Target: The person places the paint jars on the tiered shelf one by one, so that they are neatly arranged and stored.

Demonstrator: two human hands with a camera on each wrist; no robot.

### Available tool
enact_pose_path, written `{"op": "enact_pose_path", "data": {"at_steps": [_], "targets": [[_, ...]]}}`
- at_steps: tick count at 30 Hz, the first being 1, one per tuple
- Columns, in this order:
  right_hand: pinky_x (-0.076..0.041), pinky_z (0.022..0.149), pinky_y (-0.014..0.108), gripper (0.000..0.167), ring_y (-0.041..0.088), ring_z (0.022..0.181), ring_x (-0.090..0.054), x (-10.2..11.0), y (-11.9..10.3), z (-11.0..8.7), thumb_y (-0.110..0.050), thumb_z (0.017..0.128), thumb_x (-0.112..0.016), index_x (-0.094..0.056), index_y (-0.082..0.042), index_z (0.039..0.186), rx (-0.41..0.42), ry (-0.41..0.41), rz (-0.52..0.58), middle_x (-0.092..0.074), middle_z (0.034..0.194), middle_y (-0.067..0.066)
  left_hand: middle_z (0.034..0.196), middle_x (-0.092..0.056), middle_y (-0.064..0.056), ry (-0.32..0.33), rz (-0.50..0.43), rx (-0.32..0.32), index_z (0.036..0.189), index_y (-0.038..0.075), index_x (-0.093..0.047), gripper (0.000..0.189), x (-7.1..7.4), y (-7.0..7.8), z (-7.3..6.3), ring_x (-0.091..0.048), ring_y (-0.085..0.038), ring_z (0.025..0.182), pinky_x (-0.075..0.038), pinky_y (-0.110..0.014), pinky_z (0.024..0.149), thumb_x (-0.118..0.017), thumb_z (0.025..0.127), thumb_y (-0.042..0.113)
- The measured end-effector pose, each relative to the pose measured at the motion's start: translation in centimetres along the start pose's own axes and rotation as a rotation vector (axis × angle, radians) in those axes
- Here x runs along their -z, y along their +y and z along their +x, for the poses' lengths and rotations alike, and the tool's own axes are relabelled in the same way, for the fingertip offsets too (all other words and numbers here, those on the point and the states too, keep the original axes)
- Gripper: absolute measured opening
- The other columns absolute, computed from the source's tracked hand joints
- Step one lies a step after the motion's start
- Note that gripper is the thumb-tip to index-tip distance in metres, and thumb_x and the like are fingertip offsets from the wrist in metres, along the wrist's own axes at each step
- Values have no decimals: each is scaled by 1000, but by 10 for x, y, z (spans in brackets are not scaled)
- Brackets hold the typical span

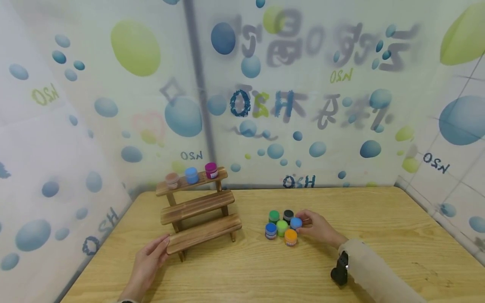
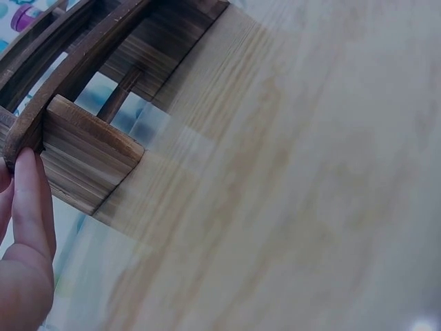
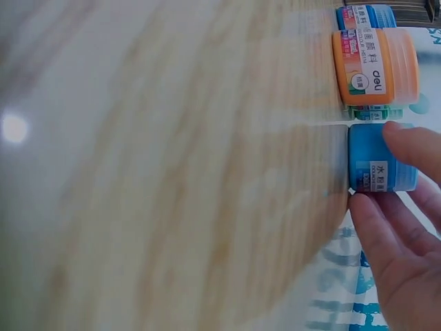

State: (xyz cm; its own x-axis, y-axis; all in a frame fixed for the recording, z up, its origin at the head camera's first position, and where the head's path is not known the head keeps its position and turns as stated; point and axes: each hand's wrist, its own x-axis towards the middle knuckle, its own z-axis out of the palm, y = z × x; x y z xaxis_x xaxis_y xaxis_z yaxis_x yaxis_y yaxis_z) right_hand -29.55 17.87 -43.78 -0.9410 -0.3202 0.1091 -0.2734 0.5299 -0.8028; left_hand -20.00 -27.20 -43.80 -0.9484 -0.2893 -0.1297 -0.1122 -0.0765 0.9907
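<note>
A three-tier wooden stand (image 1: 202, 232) is on the left of the table. My left hand (image 1: 149, 261) grips the left end of its lowest step, and fingers (image 2: 29, 200) touch the step's underside in the left wrist view. Between thumb and fingers, my right hand (image 1: 318, 229) pinches a light blue paint jar (image 3: 372, 158), which stands upright on the table. Beside it are an orange jar (image 1: 290, 237), a light green jar (image 1: 282, 228), a dark blue jar (image 1: 270, 231), a green jar (image 1: 274, 216) and a black jar (image 1: 288, 216).
Along the stand's top step sit a brown jar (image 1: 172, 180), a blue jar (image 1: 191, 175) and a magenta jar (image 1: 211, 171). Behind the wooden table (image 1: 242, 273) hangs a curtain (image 1: 257, 168) printed with bubbles.
</note>
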Motion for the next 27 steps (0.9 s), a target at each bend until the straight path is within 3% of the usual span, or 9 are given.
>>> {"op": "enact_pose_path", "data": {"at_steps": [6,13,22,27], "targets": [[-48,81,36,34,28,95,-55,2,0,-1,-7,77,-68,-52,2,106,13,-12,6,-56,102,12,93,-56,14,5,16,3,89,33,-63,8,0,1,-2,-57,-2,82,-48,-17,75,-64,81,32],[-50,77,35,36,24,89,-56,6,1,-3,-20,78,-68,-53,1,104,112,-23,3,-57,98,9,99,-55,11,5,20,11,94,30,-61,15,0,0,0,-57,-2,84,-48,-18,77,-65,80,34],[-48,82,37,35,27,95,-54,8,2,-1,-11,78,-68,-53,0,107,3,-21,1,-56,102,9,104,-55,6,5,27,13,95,27,-60,17,0,1,1,-57,-2,84,-48,-18,77,-64,81,34],[-47,82,38,34,27,95,-55,13,-1,-2,-11,78,-68,-53,-1,107,33,-11,-9,-57,102,9,103,-55,8,6,35,16,94,29,-60,17,0,1,0,-57,-2,84,-48,-18,76,-64,80,36]]}}
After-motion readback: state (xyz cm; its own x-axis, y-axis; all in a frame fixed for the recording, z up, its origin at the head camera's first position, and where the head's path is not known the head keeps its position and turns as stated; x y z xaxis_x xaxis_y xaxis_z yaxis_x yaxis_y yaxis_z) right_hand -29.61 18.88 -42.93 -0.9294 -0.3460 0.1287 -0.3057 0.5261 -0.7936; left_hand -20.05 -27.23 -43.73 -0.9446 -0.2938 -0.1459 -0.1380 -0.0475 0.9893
